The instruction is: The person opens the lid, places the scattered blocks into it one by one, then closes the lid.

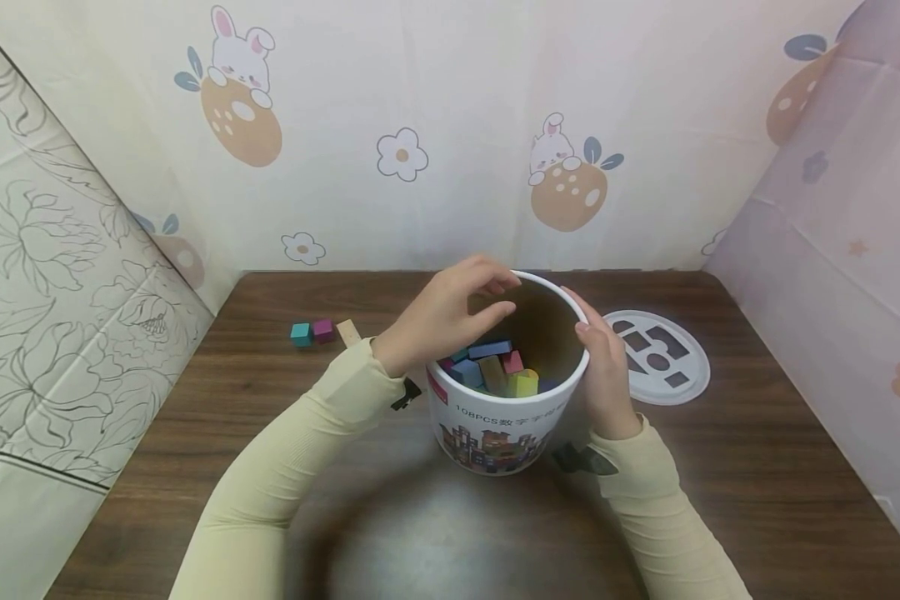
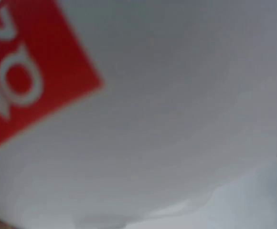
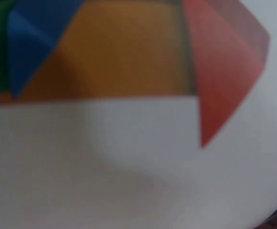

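Head view: I am sitting over a brown table, and a white bucket is standing just in front of me; take its mouth as a clock face, with twelve pointing away. My left hand is arching over the rim from nine to twelve o'clock, thumb and fingers loosely bent and apart, holding nothing that I can see. My right hand is gripping the bucket at about three, thumb at the rim, fingers along the outer wall. Coloured blocks are lying inside, showing between six and nine. Outside, a teal cube, a purple cube and a plain wooden block are lying at nine; a white lid with shaped holes is lying at three. For reaching in well, I should be keeping my right hand firm, clearing the rim with my left wrist and pinching one block at a time.

Left wrist view: the bucket's blurred wall is filling everything, a red label at ten o'clock; no fingers are showing.

Right wrist view: the printed picture is running along the top, around twelve; this hand is staying out of sight.
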`<state>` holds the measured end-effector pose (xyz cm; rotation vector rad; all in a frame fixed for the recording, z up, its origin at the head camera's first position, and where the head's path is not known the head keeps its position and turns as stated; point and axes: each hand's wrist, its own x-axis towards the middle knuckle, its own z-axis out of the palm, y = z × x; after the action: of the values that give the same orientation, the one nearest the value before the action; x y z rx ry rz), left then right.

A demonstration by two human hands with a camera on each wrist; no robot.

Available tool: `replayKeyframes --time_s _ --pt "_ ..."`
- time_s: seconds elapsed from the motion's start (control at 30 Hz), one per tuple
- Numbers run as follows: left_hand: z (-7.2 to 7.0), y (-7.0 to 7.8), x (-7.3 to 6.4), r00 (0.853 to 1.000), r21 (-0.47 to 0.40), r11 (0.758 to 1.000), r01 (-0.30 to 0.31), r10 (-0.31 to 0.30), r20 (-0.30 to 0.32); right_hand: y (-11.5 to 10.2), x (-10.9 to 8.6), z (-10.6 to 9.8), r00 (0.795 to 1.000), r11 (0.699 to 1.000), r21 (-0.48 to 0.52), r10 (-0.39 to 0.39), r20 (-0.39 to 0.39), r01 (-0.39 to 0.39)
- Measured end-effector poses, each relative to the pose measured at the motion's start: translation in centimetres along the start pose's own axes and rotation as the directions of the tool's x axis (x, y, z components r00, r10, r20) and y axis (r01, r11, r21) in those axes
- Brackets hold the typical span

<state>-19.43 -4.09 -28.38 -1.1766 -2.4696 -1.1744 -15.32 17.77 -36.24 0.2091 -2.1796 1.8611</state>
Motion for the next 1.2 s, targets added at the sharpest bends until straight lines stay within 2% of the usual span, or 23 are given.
replayKeyframes --time_s 0.2,0.33,0.53,0.6,0.67,0.73,0.8,0.97,1.07,1.2 --pt "-1.5 -0.7 -1.1 0.997 -0.008 1.0 0.017 -0.018 -0.076 0.1 0.0 0.0 1.0 1.0 0.005 -0.003 -0.001 0.003" --pt "-3.1 -2.0 -2.3 0.988 0.026 0.996 0.08 -0.076 -0.138 0.1 0.1 -0.1 1.0 1.0 0.01 -0.018 -0.01 0.018" --pt "-5.4 -5.7 -4.4 0.969 0.121 0.978 0.171 -0.145 -0.199 0.2 0.0 -0.3 1.0 1.0 0.005 -0.024 -0.011 0.024" --pt "-6.1 -7.4 -5.2 0.963 0.168 0.963 0.212 -0.176 -0.205 0.2 0.0 -0.3 1.0 1.0 0.006 -0.025 -0.01 0.025" --pt "-6.8 -9.3 -6.2 0.952 0.22 0.937 0.27 -0.225 -0.209 0.3 0.0 -0.3 1.0 1.0 0.009 -0.026 -0.009 0.026" --pt "-7.4 -11.4 -7.2 0.933 0.262 0.903 0.341 -0.291 -0.21 0.3 0.1 -0.4 1.0 1.0 0.008 -0.028 -0.01 0.028" --pt "-7.8 -13.4 -8.3 0.909 0.286 0.866 0.41 -0.361 -0.209 0.3 0.1 -0.4 1.0 1.0 0.011 -0.028 -0.009 0.029" --pt "-8.3 -17.3 -11.0 0.837 0.311 0.777 0.547 -0.516 -0.183 0.2 0.1 -0.3 1.0 0.999 0.022 -0.023 -0.008 0.023" --pt "-8.3 -19.0 -12.3 0.799 0.326 0.733 0.597 -0.582 -0.153 0.2 0.1 -0.2 1.0 1.0 0.022 -0.017 -0.005 0.017" --pt "-8.2 -20.9 -13.7 0.758 0.364 0.68 0.636 -0.639 -0.132 0.1 0.1 -0.1 1.0 1.0 0.021 -0.012 0.0 0.012"
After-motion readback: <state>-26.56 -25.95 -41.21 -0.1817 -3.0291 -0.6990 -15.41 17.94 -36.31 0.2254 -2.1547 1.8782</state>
